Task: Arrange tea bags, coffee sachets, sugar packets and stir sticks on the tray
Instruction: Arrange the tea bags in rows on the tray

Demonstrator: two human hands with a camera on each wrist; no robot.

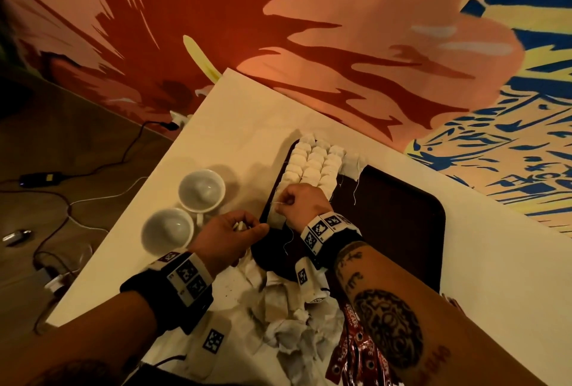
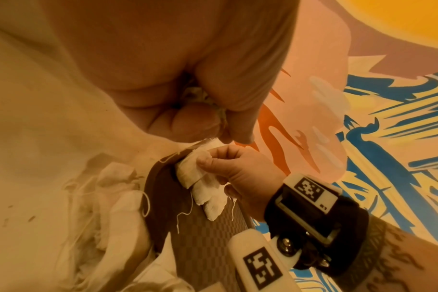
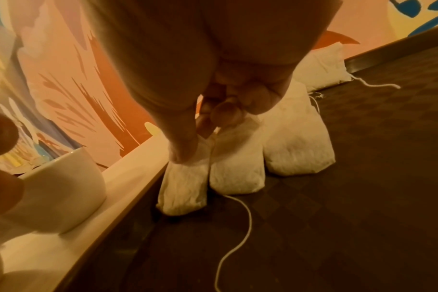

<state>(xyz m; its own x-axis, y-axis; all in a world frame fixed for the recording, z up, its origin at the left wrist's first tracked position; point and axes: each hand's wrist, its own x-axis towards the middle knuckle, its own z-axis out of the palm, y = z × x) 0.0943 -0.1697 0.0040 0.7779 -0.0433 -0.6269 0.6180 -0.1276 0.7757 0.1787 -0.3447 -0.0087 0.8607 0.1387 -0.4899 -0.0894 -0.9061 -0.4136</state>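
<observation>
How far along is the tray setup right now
Done: three rows of tea bags line the tray. In hand: the right hand sets down another bag; the left hand holds something white. Left: loose tea bags and red coffee sachets on the table.

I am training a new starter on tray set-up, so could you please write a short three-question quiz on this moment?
1. True or false: the two white cups stand on the dark tray.
2. What does the right hand pinch? A) a stir stick B) a tea bag at the near end of the rows C) a red sachet
3. Where do the red coffee sachets lie?

Key
1. False: they stand on the table, to the left of the tray.
2. B.
3. On the table near the person, beside the loose tea bags, not on the tray.
</observation>
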